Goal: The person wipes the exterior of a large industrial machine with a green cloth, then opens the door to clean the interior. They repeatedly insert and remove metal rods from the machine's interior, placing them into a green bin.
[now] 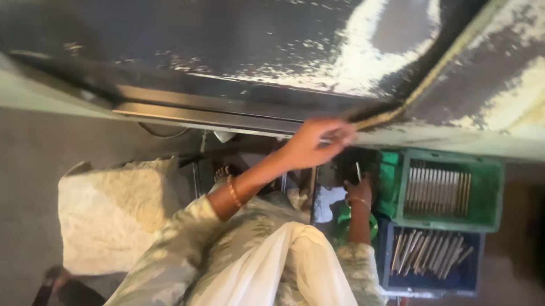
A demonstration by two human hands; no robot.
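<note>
My left hand (pixel 316 143) reaches forward to the front edge of a worn dark work surface (pixel 229 35). Its fingers are pinched together against the metal strip (pixel 211 117) there, and blur hides whether anything is between them. My right hand (pixel 359 192) is lower, next to a green crate (pixel 387 180), and holds a thin flat metal piece (pixel 358 172) upright. Both wrists wear bangles. A white scarf (pixel 277 275) hangs down over my patterned green clothing.
The green crate holds a neat row of metal rods (pixel 437 190). Just below it, a blue crate (pixel 428 285) holds several loose rods (pixel 428 252). A white sack (pixel 111 218) lies on the grey floor at the left. A peeling painted surface (pixel 521 68) runs at the upper right.
</note>
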